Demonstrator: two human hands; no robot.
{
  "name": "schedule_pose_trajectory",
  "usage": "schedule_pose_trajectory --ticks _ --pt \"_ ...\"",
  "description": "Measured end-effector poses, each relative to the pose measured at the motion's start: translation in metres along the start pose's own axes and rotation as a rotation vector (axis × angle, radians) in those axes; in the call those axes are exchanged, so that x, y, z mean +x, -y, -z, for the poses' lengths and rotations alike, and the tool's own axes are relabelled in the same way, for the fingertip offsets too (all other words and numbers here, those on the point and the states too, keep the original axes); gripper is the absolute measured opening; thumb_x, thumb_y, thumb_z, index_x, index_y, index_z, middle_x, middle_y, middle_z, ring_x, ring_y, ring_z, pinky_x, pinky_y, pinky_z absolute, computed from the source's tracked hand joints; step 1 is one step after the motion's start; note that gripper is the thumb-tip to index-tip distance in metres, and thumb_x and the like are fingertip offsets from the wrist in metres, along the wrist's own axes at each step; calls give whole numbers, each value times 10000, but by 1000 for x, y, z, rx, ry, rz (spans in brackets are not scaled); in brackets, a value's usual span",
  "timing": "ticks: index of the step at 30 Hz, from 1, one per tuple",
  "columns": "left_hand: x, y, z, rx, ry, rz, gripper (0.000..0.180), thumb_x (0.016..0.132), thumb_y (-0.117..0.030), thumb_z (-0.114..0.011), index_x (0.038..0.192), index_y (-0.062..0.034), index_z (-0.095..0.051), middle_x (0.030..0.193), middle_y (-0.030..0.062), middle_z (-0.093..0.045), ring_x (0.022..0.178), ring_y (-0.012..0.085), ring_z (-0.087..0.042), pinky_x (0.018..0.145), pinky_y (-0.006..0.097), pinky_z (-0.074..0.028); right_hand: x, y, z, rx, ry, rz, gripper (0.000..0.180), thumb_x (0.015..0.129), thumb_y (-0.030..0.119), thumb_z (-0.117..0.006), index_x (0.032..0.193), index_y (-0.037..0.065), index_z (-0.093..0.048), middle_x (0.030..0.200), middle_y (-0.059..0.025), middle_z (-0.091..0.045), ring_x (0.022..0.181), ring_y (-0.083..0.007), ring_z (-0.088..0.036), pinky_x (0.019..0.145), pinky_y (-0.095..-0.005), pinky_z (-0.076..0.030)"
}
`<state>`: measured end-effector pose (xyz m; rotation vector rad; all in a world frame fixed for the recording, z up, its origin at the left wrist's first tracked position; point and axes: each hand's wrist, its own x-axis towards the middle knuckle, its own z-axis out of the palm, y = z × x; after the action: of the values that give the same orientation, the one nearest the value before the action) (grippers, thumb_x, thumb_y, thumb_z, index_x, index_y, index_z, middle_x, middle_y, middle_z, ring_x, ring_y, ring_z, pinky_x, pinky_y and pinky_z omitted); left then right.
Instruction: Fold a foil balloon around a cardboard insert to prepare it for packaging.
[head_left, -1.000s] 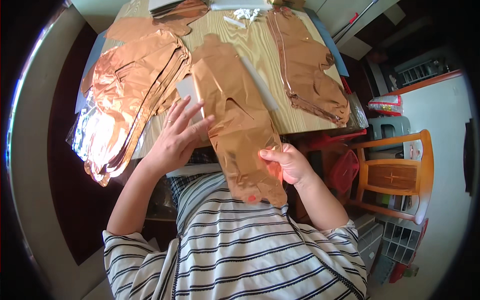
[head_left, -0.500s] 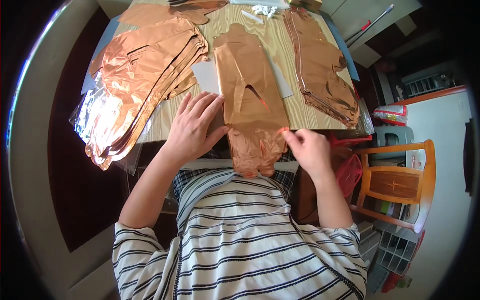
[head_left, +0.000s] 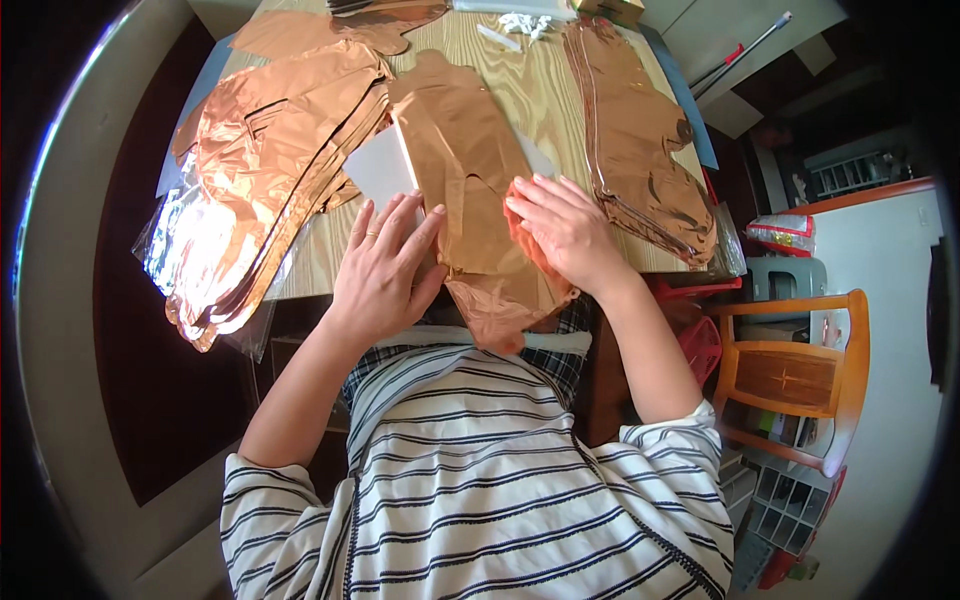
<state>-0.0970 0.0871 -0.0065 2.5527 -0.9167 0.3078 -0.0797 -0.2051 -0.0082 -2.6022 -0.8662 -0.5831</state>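
A flat copper-coloured foil balloon (head_left: 455, 140) lies lengthwise in front of me, its sides folded inward and its crumpled near end hanging over the table edge. White card (head_left: 378, 168) shows from under it on both sides. My left hand (head_left: 388, 255) rests at its left edge, fingers spread. On the right edge, my right hand (head_left: 568, 232) lies flat with fingers stretched out, over a turned-in flap that looks orange. What is beneath the right palm is hidden.
Stacks of similar foil balloons lie on the wooden table (head_left: 500, 95), one to the left (head_left: 290, 130) and one to the right (head_left: 635, 140). Small white pieces (head_left: 525, 24) lie at the far side. A wooden chair (head_left: 785, 375) stands to the right.
My right hand has moved up and left, from pinching the lower right corner to lying flat on the edge. The right side is now folded inward, and the balloon has shifted slightly left.
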Motion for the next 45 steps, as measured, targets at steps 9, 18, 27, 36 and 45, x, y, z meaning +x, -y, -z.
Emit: schedule_pose_trajectory --ticks 9,18,27,36,45 --pt "13 2 15 -150 126 -34 550 859 -232 -638 1400 -145 -587 1403 155 -504 1422 373 -411 1212 572 -231 2 -16 5 50 26 -141 372 871 226 -750 1213 92 -697 1297 -128 -645 1170 -325 -607 983 -435 -485" --pt "19 5 18 -140 184 -205 581 848 -411 -720 1349 -134 -619 1349 146 -536 1394 360 -444 1214 590 -216 -45 37 25 -47 -99 -276 360 833 183 -793 1162 85 -686 1090 -83 -643 964 -289 -597 840 -409 -488" --pt "15 -3 10 -70 137 -165 631 812 -374 -781 1365 -136 -590 1338 133 -547 1379 351 -461 1199 579 -253 -98 60 19 311 -254 -670 230 829 166 -828 897 1 -682 847 -127 -669 776 -264 -665 710 -342 -534" --pt "16 -2 12 -102 113 -160 628 801 -344 -790 1358 -132 -592 1353 129 -549 1359 350 -478 1178 558 -300 -104 72 -25 1265 -278 -875 255 897 193 -808 1055 15 -716 995 -24 -721 904 -103 -635 870 -265 -508" --pt "-29 -15 16 -546 -49 212 365 877 -171 -764 1190 -24 -648 1180 159 -645 1135 275 -626 1010 412 -485 -84 72 5 1720 -126 -1154 162 938 127 -750 1068 33 -726 974 -24 -744 826 -54 -658 758 -214 -523"
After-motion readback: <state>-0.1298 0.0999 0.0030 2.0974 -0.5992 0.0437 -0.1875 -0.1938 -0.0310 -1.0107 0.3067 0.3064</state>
